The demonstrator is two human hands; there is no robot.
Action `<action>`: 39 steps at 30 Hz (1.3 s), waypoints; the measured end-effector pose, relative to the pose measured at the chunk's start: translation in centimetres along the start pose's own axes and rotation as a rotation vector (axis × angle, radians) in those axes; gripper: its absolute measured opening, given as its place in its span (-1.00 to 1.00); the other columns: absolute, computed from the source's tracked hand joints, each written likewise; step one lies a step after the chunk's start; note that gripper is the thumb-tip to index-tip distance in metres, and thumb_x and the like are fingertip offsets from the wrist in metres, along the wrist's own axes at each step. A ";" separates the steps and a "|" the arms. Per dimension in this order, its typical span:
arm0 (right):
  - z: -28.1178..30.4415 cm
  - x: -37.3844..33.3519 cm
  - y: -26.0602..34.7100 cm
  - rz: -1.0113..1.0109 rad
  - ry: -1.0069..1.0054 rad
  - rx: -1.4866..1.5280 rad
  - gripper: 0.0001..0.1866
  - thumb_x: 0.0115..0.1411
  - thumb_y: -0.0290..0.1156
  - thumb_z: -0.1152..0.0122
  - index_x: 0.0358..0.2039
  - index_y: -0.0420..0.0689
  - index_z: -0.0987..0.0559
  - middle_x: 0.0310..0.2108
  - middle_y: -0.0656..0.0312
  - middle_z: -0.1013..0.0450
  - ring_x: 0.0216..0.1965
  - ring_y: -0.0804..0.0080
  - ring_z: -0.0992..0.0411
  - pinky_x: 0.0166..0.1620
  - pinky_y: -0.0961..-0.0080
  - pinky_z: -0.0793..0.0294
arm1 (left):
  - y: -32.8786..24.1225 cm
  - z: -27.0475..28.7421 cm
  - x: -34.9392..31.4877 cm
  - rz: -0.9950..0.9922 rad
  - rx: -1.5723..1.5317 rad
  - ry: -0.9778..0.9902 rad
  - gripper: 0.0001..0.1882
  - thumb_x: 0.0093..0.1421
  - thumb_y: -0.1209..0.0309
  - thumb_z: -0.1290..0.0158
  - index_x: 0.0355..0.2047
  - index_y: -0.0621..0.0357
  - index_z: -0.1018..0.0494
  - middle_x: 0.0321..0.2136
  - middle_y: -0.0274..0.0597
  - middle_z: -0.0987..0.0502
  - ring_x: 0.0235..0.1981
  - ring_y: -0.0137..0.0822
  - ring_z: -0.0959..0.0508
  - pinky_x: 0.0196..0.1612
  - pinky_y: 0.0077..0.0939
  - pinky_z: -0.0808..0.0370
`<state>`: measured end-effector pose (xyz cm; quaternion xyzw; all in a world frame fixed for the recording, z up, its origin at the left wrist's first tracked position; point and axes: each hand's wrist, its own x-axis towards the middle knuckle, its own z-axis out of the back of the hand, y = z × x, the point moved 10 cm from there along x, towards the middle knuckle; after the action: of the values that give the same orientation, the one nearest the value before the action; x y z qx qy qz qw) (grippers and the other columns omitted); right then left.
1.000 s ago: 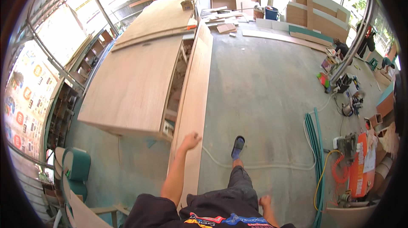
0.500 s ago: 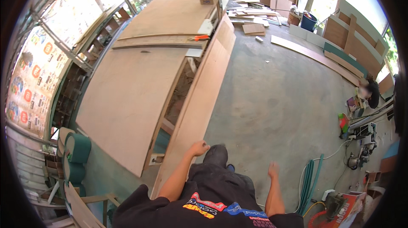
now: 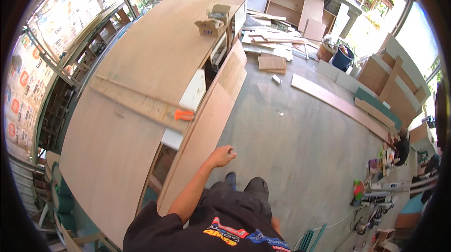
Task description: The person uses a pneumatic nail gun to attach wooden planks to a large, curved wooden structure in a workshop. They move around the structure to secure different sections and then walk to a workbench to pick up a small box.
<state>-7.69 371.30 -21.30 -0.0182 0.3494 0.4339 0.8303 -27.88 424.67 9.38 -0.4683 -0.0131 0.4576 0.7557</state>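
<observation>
My left hand [image 3: 221, 156] hangs in front of me, its fingers curled inward with nothing seen in them. It is just right of a long plywood strip [image 3: 202, 141] that runs along the side of a wide plywood-topped worktable [image 3: 108, 146]. My right hand [image 3: 275, 224] shows only as a sliver beside my right thigh, mostly hidden by my body, its fingers not made out. Orange-handled pliers [image 3: 183, 114] lie on a wooden batten [image 3: 136, 103] across the worktable. Farther along stands an open cardboard box [image 3: 210, 27].
Stacked boards [image 3: 277, 36] lie on the floor ahead, with a dark blue bucket [image 3: 343, 58] to their right. A long pale plank [image 3: 336, 102] rests on the floor. At far right a person [image 3: 400, 148] crouches near tools. Green strips [image 3: 312, 240] lie low right.
I have moved forward along the worktable, so pliers, box and boards appear nearer. My left hand has swung forward; my right hand has dropped back beside my body.
</observation>
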 end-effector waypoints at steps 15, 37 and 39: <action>39.3 53.8 -0.5 -0.024 0.195 0.152 -0.65 0.21 -0.17 -0.08 -0.54 -0.12 -0.65 -0.53 0.11 -0.60 -0.45 0.11 -0.59 -0.36 0.14 -0.55 | -9.4 21.2 37.5 0.103 -0.301 -0.468 -0.64 0.31 0.23 -0.14 -0.09 0.32 -0.57 -0.23 0.03 -0.68 -0.20 -0.19 -0.68 -0.08 -0.33 -0.58; 67.0 95.7 32.6 0.113 0.438 0.311 -0.69 0.34 -0.22 -0.15 -0.10 -0.19 -0.62 -0.40 0.12 -0.59 -0.47 0.29 -0.57 -0.44 0.30 -0.60 | 3.7 55.9 67.7 0.890 0.210 -0.835 -0.54 0.22 0.36 -0.21 0.11 0.24 -0.48 0.15 -0.08 -0.51 0.12 0.05 -0.49 0.10 -0.17 -0.55; 67.9 97.8 34.4 0.126 0.517 0.215 -0.70 0.34 -0.23 -0.14 -0.10 -0.19 -0.62 -0.40 0.12 -0.59 -0.47 0.29 -0.57 -0.44 0.30 -0.59 | 3.7 55.7 67.3 0.852 0.206 -0.886 -0.47 0.21 0.31 -0.24 0.15 0.22 -0.45 0.24 -0.12 -0.42 0.22 0.00 -0.39 0.18 -0.16 -0.47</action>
<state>42.48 484.61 -18.94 -0.0181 0.5939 0.4260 0.6823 -16.29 511.35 10.47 -0.1227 -0.0934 0.8686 0.4709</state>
